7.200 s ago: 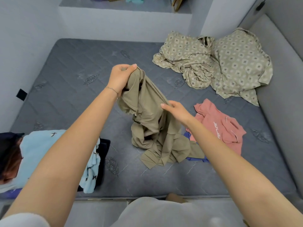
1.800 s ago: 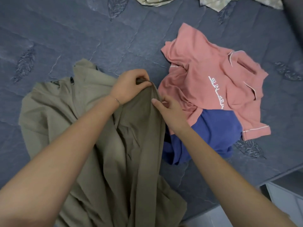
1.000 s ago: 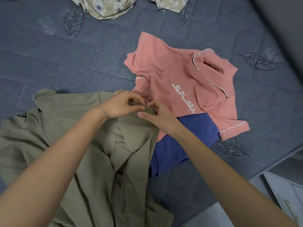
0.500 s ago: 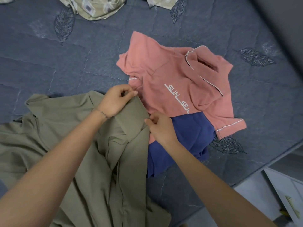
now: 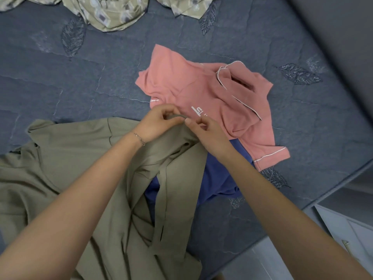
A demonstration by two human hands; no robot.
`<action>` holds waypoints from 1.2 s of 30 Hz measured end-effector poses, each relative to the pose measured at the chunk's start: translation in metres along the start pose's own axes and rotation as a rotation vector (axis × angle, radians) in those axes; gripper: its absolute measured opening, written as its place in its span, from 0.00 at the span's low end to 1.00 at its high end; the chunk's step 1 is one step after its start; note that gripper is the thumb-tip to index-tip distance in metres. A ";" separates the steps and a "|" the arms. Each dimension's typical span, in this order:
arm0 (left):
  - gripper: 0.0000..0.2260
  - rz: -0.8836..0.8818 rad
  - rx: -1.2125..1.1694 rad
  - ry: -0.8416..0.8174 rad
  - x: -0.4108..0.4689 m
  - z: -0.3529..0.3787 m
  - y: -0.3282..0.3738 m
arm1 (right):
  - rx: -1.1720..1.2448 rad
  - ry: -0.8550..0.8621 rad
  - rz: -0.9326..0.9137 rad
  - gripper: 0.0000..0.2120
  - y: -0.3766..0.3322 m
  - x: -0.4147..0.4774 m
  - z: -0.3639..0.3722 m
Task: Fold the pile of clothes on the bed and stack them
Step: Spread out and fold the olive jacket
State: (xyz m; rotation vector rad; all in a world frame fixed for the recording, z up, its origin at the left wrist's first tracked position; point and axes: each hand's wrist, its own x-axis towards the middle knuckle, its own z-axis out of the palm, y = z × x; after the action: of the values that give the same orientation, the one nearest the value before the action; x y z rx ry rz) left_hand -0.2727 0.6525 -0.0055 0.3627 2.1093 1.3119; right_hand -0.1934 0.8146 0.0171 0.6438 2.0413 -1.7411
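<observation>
It was a bedroom in a home: a bare quilted mattress (image 5: pixel 60 81) with stitched leaf motifs, crumpled patterned bedding (image 5: pixel 113 15) at its far edge, loose everyday clothes (image 5: pixel 201 91) lying on it, and a white cabinet (image 5: pixel 341 227) beside the bed.

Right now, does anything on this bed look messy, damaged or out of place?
Nothing damaged or spilled. The olive garment lies crumpled, its edge pinched by the left hand and right hand, and drapes over a blue garment, which a rumpled pink shirt also partly covers. None is folded.
</observation>
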 end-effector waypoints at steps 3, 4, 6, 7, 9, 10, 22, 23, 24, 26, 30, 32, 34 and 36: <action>0.08 -0.024 -0.061 0.150 0.001 0.003 -0.004 | -0.106 -0.161 0.062 0.08 0.009 -0.008 -0.020; 0.09 -0.037 -0.068 0.207 0.002 0.003 -0.008 | -0.157 -0.168 0.073 0.08 0.013 -0.010 -0.026; 0.10 -0.049 -0.090 0.292 0.003 0.004 -0.015 | -0.223 -0.111 0.099 0.08 0.019 -0.012 -0.040; 0.10 -0.052 -0.085 0.327 0.004 0.004 -0.017 | -0.219 -0.078 0.113 0.08 0.021 -0.012 -0.046; 0.12 -0.073 -0.060 0.395 0.007 0.007 -0.018 | -0.166 -0.032 0.139 0.07 0.025 -0.015 -0.061; 0.13 -0.081 -0.041 0.420 0.009 0.009 -0.017 | -0.141 -0.016 0.146 0.06 0.025 -0.017 -0.068; 0.05 0.133 0.184 -0.184 0.027 0.082 0.061 | -0.043 0.025 -0.050 0.10 0.013 -0.030 -0.133; 0.07 0.132 0.174 -0.170 0.031 0.087 0.067 | -0.056 0.012 -0.026 0.09 0.014 -0.032 -0.138; 0.09 0.123 0.159 -0.141 0.035 0.090 0.071 | -0.085 -0.007 -0.007 0.11 0.017 -0.034 -0.143; 0.11 0.107 0.084 -0.032 0.043 0.090 0.072 | -0.179 -0.074 0.041 0.14 0.020 -0.040 -0.155; 0.09 0.050 0.053 0.178 0.055 0.087 0.064 | -0.248 -0.092 0.137 0.18 0.027 -0.051 -0.182; 0.09 0.028 0.095 0.195 0.060 0.090 0.061 | -0.265 0.043 0.101 0.23 0.035 -0.048 -0.188; 0.09 0.018 0.137 0.224 0.064 0.095 0.058 | -0.335 0.180 0.041 0.24 0.042 -0.040 -0.192; 0.08 -0.008 0.170 0.285 0.066 0.099 0.056 | -0.411 0.243 -0.003 0.18 0.047 -0.029 -0.193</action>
State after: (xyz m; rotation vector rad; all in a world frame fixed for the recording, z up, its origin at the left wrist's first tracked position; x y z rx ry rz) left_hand -0.2656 0.7837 -0.0116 0.2483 2.4669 1.2428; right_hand -0.1409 1.0085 0.0263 0.7427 2.4665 -1.2316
